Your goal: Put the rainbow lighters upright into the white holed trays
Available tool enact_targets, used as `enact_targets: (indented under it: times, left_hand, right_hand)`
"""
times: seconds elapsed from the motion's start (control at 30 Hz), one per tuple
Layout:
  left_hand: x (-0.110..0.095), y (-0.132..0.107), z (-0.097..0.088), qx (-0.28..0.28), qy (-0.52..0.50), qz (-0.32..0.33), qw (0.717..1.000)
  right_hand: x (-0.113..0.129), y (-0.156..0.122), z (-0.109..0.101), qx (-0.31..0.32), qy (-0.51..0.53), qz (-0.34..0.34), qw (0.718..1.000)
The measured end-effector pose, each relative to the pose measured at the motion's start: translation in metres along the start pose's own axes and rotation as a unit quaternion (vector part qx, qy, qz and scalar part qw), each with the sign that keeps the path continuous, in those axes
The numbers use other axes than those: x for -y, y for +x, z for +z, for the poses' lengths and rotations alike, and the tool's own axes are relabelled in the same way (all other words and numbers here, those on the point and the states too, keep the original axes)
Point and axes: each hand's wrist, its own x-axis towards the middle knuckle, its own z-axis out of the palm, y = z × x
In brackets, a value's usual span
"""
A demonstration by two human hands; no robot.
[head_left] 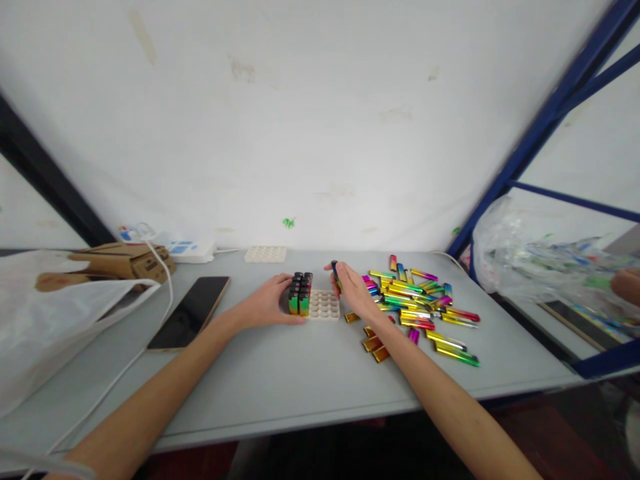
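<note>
A white tray with round-cornered sockets lies on the table in front of me. Upright lighters with black tops and shiny green-to-orange bodies fill two columns at its left side. My left hand grips the tray's left end, thumb along the front edge and fingers behind the lighters. Just above the tray's right side, my right hand pinches a lighter, dark end up, its body partly hidden by the fingers. To the right of that hand lies a loose pile of metallic multicoloured lighters.
A second white tray lies by the wall. On the left are a phone, a cardboard box, a white plastic bag and a white cable. Blue shelf posts and another person's hand are at right.
</note>
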Motion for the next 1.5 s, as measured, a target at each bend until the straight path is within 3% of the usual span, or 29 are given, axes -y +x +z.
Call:
enact_targets:
  times: [0.2, 0.43, 0.67, 0.9, 1.23, 1.33, 1.5]
  left_hand:
    - [0.002, -0.001, 0.002, -0.003, 0.006, -0.001, 1.000]
    - [0.003, -0.001, 0.003, -0.015, -0.009, 0.016, 1.000]
    - [0.000, -0.001, 0.001, -0.004, -0.020, 0.009, 1.000]
    - [-0.002, -0.001, 0.000, 0.001, -0.011, 0.008, 1.000]
    - [0.003, 0.000, 0.001, 0.004, 0.002, 0.004, 1.000]
    - [0.004, 0.000, 0.001, 0.004, 0.001, 0.012, 1.000]
    - [0.002, 0.000, 0.003, 0.001, 0.000, 0.005, 1.000]
  right_hand:
    - [0.002, -0.002, 0.002, -0.012, -0.013, -0.070, 0.997]
    - [-0.006, -0.004, 0.008, 0.001, -0.006, -0.075, 0.997]
    - [-0.011, 0.001, 0.006, 0.048, -0.155, -0.115, 0.980]
    - [-0.015, 0.002, 0.008, 0.049, -0.137, -0.110, 0.983]
    - [-0.008, 0.001, -0.003, 0.120, -0.212, -0.123, 0.962]
    - [-0.007, 0.002, -0.007, 0.117, -0.240, -0.119, 0.956]
    - [0.018, 0.001, -0.042, 0.085, -0.218, -0.111, 0.966]
